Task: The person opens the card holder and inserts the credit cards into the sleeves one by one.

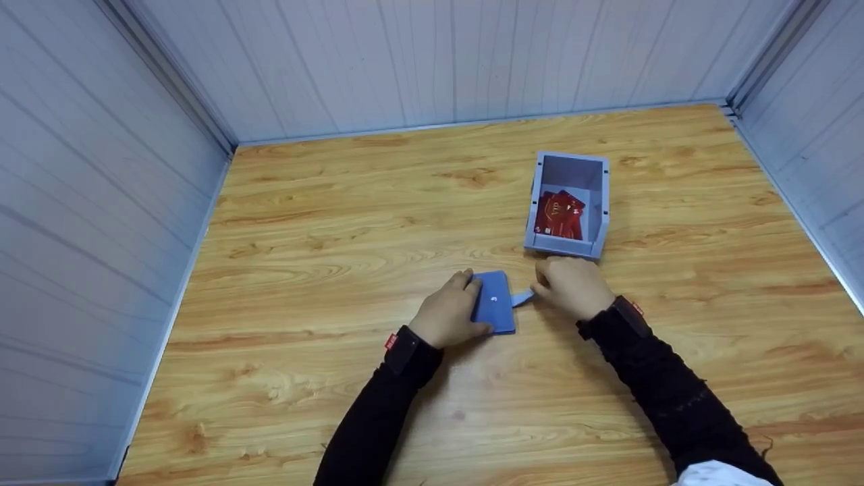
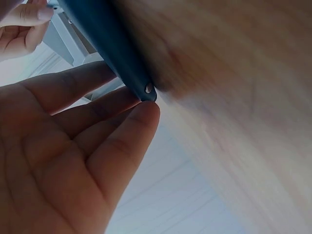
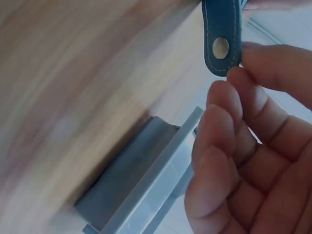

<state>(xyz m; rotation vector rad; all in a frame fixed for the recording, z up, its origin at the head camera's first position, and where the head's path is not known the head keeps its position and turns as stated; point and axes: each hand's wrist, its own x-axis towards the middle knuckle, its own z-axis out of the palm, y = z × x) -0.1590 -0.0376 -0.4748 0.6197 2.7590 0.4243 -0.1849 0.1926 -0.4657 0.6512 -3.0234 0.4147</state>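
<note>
A small blue snap-strap card holder (image 1: 498, 312) lies on the wooden table. My left hand (image 1: 451, 316) holds it by its left part, fingers toward the far edge and thumb at the near edge. The left wrist view shows the dark blue edge of the holder (image 2: 109, 44) against the fingertips. From the holder's right side sticks out a strap (image 1: 522, 298). My right hand (image 1: 572, 287) pinches this strap near its end. In the right wrist view the strap (image 3: 223, 24) has pale stitching and a round metal snap (image 3: 221, 48) by the thumb and forefinger.
Just beyond my right hand stands a grey open bin (image 1: 564, 246). Several red cards (image 1: 560, 216) marked VIP lie inside it. Pale panel walls (image 1: 418, 61) border the table (image 1: 304, 223) at the back and both sides.
</note>
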